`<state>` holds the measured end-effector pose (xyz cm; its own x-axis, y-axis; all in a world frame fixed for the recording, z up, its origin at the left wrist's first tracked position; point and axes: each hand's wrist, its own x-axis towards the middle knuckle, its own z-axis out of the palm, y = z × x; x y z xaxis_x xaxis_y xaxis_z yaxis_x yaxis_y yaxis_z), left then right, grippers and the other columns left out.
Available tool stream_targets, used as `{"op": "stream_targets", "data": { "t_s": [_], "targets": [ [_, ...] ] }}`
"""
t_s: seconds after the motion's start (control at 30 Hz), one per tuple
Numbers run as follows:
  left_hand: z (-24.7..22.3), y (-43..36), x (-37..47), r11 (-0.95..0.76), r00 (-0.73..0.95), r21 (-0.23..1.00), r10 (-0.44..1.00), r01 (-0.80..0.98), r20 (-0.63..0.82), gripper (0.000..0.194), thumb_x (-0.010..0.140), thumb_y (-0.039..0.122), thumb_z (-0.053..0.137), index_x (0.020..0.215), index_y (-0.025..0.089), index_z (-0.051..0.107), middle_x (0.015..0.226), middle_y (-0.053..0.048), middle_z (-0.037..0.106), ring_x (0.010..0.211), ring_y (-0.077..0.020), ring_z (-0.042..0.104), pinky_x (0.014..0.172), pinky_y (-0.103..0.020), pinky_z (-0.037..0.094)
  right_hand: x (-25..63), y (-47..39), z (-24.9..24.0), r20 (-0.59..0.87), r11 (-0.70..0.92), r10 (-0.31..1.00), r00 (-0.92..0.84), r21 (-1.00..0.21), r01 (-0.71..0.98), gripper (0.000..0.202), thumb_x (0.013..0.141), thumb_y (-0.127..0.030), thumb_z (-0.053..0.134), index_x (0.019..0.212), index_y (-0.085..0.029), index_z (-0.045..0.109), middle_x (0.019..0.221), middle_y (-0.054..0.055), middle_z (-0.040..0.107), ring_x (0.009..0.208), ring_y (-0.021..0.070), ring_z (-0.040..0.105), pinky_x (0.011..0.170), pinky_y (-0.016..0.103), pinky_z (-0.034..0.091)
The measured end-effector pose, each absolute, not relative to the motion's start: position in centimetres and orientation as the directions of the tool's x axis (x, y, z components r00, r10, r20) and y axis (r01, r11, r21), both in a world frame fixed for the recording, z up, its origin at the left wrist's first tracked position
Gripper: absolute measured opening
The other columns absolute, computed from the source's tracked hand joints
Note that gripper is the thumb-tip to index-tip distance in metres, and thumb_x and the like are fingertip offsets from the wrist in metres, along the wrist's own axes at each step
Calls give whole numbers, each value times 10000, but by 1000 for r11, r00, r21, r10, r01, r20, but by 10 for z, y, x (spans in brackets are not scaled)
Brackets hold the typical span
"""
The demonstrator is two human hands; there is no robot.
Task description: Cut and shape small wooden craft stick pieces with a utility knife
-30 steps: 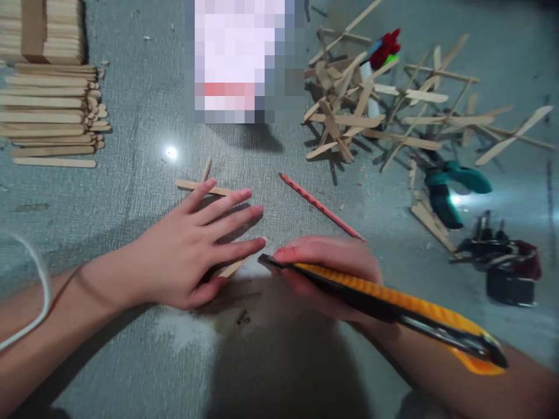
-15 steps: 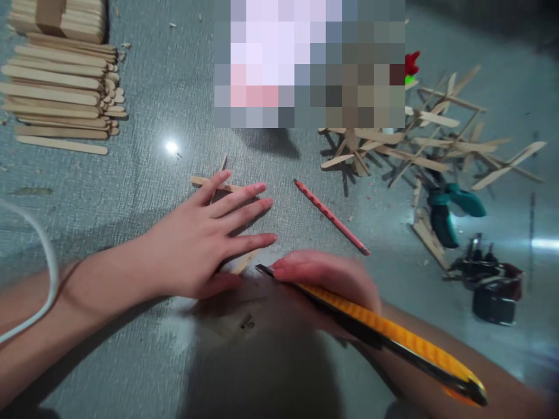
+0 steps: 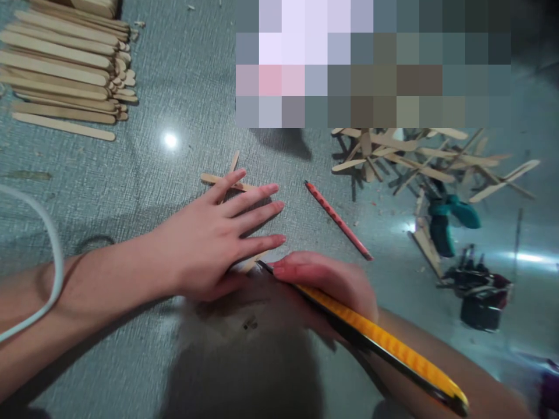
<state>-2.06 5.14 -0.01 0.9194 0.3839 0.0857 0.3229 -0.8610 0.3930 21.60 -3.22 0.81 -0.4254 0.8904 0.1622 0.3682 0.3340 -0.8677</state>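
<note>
My left hand (image 3: 218,233) lies spread and palm down over crossed wooden craft sticks (image 3: 236,160), whose ends stick out past the fingers. Another stick end (image 3: 252,263) shows below the little finger, close to the thumb. A yellow and black utility knife (image 3: 384,337) is gripped in my right hand (image 3: 327,279), its handle slanting down to the right. Its short dark blade points left, right at that stick end; whether it touches the wood I cannot tell.
A red pencil (image 3: 338,219) lies right of my fingers. Stacked craft sticks (image 3: 61,70) are at upper left, joined stick shapes (image 3: 406,154) at upper right. Below those are teal-handled pliers (image 3: 443,227) and a black plug-like object (image 3: 480,308). A white cable (image 3: 55,250) arches over my left forearm.
The view has shifted slightly. My left hand and the sticks sit a little further right in the picture, and the knife's blade is now nearer the stick end.
</note>
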Motion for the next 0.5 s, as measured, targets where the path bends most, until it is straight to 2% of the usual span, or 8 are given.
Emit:
{"op": "stream_targets", "data": {
  "t_s": [0.13,0.3,0.5],
  "targets": [
    [1,51,-20,-858,920,389,388,335,63,666,841,464,772,1455,268,603,1643,-89,483,1581,-383,347,1286,-703,168,217,-30,9,162,347,877,-451,-865,363,368,926,-125,680,1218,-348,677,926,27,820,745,217,808,691,327,699],
    [-2,52,-20,-868,916,383,384,316,115,672,832,465,780,1447,252,614,1617,-107,513,1568,-399,371,1288,-702,180,220,-34,4,172,401,847,-502,-827,393,249,1028,-224,596,1232,-313,708,970,44,816,813,212,807,712,300,680],
    [-5,51,-18,-884,914,363,371,294,163,620,832,394,772,1419,247,640,1601,-128,531,1554,-389,406,1293,-705,182,220,-40,-4,164,393,845,-509,-835,384,261,1019,-224,603,1229,-330,716,907,14,779,720,202,750,626,301,623]
  ]
}}
